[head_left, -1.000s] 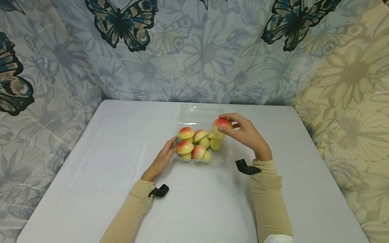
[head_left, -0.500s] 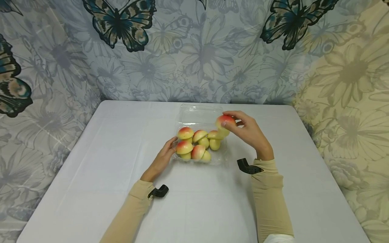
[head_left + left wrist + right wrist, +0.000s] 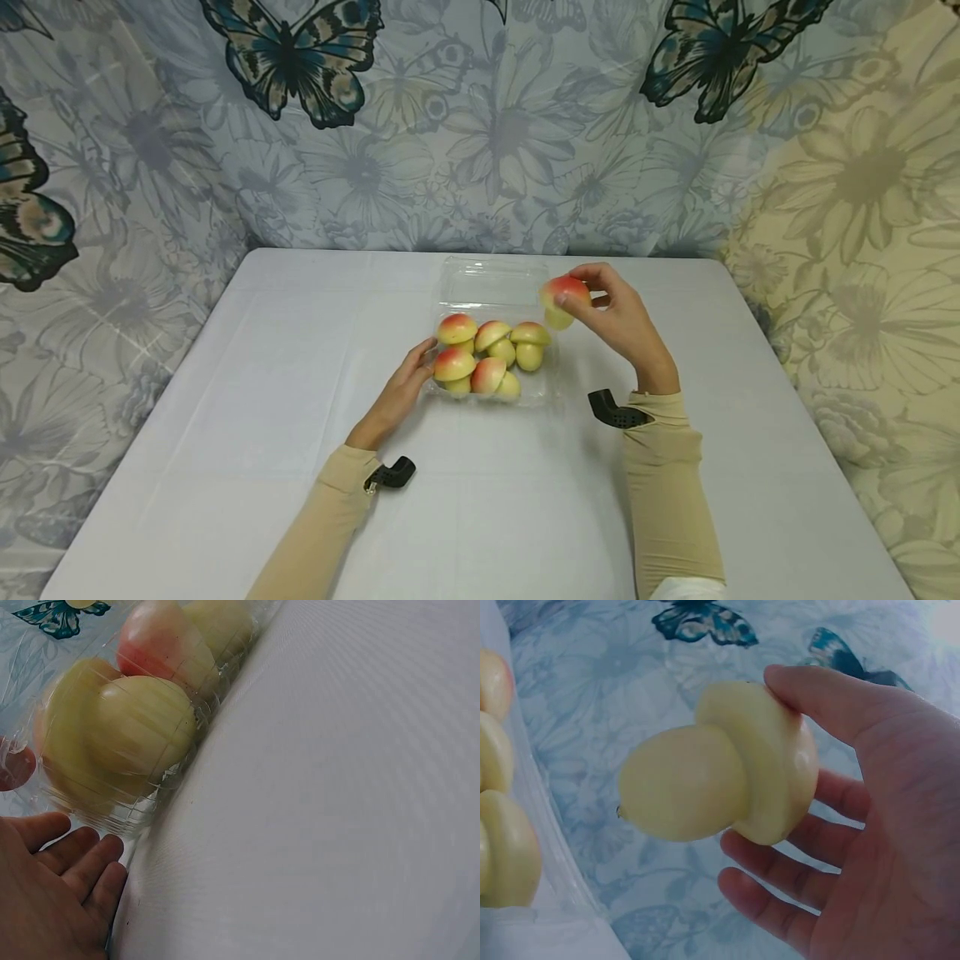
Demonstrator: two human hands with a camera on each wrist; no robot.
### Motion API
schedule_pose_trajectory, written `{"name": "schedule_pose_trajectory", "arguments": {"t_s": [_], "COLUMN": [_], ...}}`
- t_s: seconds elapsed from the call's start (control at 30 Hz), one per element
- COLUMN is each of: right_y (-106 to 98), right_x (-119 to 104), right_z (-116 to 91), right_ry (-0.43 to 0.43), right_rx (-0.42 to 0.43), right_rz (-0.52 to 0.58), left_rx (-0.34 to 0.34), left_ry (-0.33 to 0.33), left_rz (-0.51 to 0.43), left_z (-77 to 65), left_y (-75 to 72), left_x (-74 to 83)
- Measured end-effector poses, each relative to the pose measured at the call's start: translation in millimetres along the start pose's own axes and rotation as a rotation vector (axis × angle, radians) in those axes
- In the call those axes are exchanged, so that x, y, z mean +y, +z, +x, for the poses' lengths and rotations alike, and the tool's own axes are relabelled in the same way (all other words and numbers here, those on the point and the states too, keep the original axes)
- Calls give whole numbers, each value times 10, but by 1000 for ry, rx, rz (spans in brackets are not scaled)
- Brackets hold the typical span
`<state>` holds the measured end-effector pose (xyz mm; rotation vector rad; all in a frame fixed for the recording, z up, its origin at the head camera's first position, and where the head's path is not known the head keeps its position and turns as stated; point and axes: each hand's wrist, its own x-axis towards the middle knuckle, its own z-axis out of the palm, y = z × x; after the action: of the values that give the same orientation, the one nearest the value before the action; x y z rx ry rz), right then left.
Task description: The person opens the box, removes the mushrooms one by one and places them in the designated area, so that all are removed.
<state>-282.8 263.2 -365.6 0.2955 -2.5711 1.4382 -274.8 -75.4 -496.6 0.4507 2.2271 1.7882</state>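
My right hand (image 3: 618, 321) holds a mushroom-shaped piece (image 3: 564, 298) in the air, right of the clear plastic container (image 3: 543, 390). Its cap is red and yellow, its stem yellow-green. In the right wrist view the thumb and fingers grip the cap (image 3: 784, 765), while the rounded stem (image 3: 682, 784) points away from the palm. Several similar mushroom-shaped pieces (image 3: 489, 375) sit in the container, one at the right with its stem (image 3: 528, 357) facing me. At the container's left side rests my left hand (image 3: 401, 392), fingers fairly straight, fingertips (image 3: 112, 846) at the plastic wall.
The container's hinged lid (image 3: 493, 283) lies folded back toward the far table edge. White cloth covers the table (image 3: 247, 400). Behind it hangs a backdrop (image 3: 517, 150) with flowers and butterflies. Each wrist carries a black camera mount (image 3: 615, 412).
My right hand has lifted the mushroom-shaped piece up and to the right, away from the one at the container's right side. The left hand stays at the container.
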Motion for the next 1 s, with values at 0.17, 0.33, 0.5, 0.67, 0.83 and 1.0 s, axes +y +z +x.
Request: {"name": "schedule_pose_trajectory", "arguments": {"t_s": [0.17, 0.33, 0.5, 0.67, 0.83, 1.0], "right_y": [-20, -30, -47, -46, -30, -21], "right_x": [14, 67, 144, 230, 321, 382], "right_z": [0, 21, 38, 57, 80, 102], "right_ry": [3, 25, 66, 120, 183, 213], "right_rx": [44, 68, 95, 97, 81, 71], "right_rz": [19, 25, 23, 6, -23, -25], "left_rx": [1, 1, 0, 2, -2, -3], "left_ry": [5, 8, 10, 7, 10, 10], "left_rz": [-14, -17, -2, -3, 1, 3], "left_z": [6, 5, 0, 2, 5, 1], "left_y": [5, 7, 3, -1, -3, -4], "left_x": [-1, 5, 10, 1, -5, 4]}}
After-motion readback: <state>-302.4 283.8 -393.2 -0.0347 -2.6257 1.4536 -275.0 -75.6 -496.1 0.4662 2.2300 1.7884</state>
